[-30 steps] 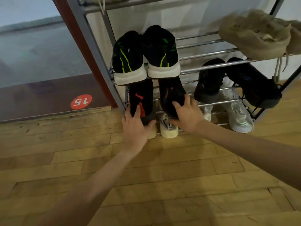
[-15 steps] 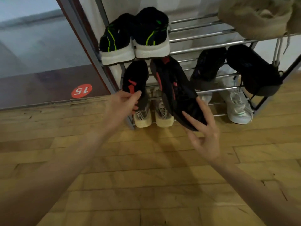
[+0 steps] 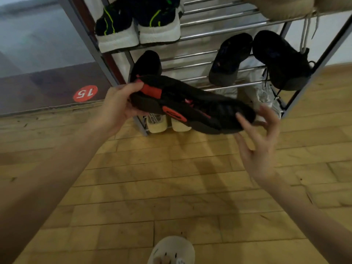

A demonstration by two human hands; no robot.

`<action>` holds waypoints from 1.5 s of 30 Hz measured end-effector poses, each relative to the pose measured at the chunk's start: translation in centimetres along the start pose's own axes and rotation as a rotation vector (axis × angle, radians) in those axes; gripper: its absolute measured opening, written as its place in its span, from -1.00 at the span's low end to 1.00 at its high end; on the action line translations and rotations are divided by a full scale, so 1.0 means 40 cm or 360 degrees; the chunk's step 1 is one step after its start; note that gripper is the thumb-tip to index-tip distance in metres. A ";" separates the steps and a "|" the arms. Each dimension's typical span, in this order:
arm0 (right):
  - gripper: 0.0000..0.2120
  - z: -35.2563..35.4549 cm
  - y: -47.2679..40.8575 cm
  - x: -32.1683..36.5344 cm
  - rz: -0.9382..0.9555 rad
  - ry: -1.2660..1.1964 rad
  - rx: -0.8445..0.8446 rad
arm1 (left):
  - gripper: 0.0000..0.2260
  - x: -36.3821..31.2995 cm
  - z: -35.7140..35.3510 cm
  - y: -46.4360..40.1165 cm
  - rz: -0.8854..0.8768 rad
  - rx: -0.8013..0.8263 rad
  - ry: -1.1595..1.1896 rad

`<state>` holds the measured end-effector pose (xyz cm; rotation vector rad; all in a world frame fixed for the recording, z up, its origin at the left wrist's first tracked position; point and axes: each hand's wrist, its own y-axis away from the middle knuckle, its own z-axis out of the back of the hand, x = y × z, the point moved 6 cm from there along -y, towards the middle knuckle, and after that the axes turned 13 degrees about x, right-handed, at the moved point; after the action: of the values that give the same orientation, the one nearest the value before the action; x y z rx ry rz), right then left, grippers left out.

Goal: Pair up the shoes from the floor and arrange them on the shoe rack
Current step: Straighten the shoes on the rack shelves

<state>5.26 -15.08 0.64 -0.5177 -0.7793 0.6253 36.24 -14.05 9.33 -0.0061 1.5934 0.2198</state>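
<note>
The left hand (image 3: 118, 105) has its thumb on top and its fingers curled beneath the heel of a black shoe with red patches (image 3: 190, 105), closed on it firmly. The right hand (image 3: 261, 147) is spread, fingers splayed and loose; its fingertips (image 3: 241, 119) touch or nearly touch the toe, gripping nothing. The shoe lies sideways in the air, heel left and toe right, sole tipped toward the camera, just in front of the shoe rack (image 3: 224, 86). That attitude reads as a turning move: one hand carries the weight, the other steadies the toe so the shoe can go in the right way round.

Its likely partner, a black shoe (image 3: 146, 63), sits at the left end of the middle shelf with bare rails beside it. A dark pair (image 3: 257, 58) fills the right end of that shelf. Above, at the left end, stands a black pair with green stripes and white soles (image 3: 139, 25); tan shoes (image 3: 282, 6) hang over the right end. On the bottom shelf, pale shoes (image 3: 163, 124) sit left and a white shoe (image 3: 266, 96) right.
</note>
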 end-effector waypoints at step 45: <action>-0.66 -0.416 -0.544 -0.016 -0.0870 -0.0504 0.0889 | -0.58 0.087 0.074 -0.093 -0.0602 -0.0035 -0.2508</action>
<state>24.71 -34.11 4.05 0.3123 -0.9485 0.3860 39.58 -16.80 5.32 -0.1199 0.0033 -0.0809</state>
